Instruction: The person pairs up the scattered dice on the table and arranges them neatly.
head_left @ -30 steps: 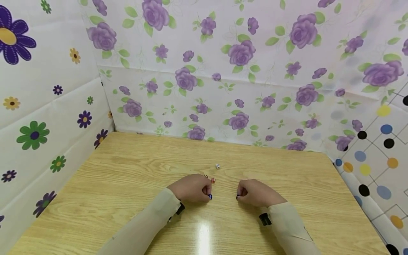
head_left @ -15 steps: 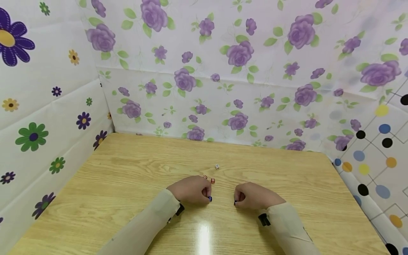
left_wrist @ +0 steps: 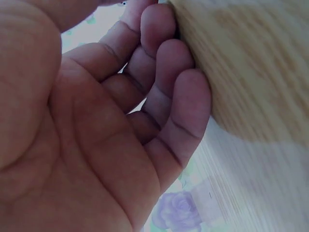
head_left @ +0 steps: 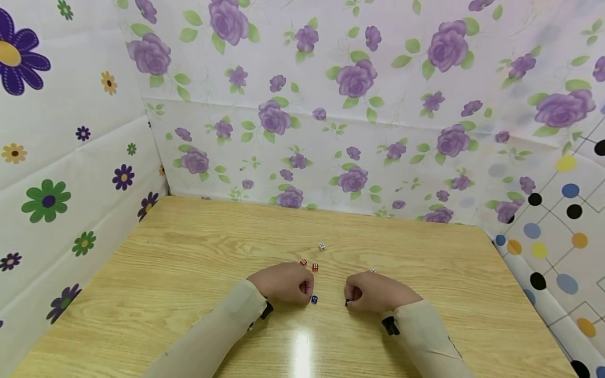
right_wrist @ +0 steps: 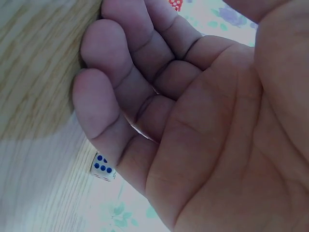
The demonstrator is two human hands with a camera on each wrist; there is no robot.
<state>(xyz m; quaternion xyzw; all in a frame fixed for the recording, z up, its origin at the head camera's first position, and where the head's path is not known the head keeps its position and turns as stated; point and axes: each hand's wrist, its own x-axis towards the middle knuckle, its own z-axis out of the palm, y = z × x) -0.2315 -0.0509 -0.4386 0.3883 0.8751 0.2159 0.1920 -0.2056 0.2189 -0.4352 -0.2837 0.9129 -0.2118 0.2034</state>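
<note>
In the head view my left hand is low over the table, thumb and forefinger pinched at the left side of a small blue die. To its right, my right hand pinches a dark blue die between thumb and forefinger, the die mostly covered. Both wrist views show the other fingers curled, their tips at the wood: left fingers, right fingers. The pinching fingertips are out of sight there. Two red dice lie just beyond the left hand: one by the knuckles, another to its right.
A white die lies farther back on the wooden table. Another white die shows just behind the right hand; the right wrist view has a white die with blue dots. Flowered cloth walls enclose the table.
Both hands have come slightly toward the front edge, the right one also leftward, with the blue dice. More of the left blue die shows now. A white die has come into sight behind the right hand.
</note>
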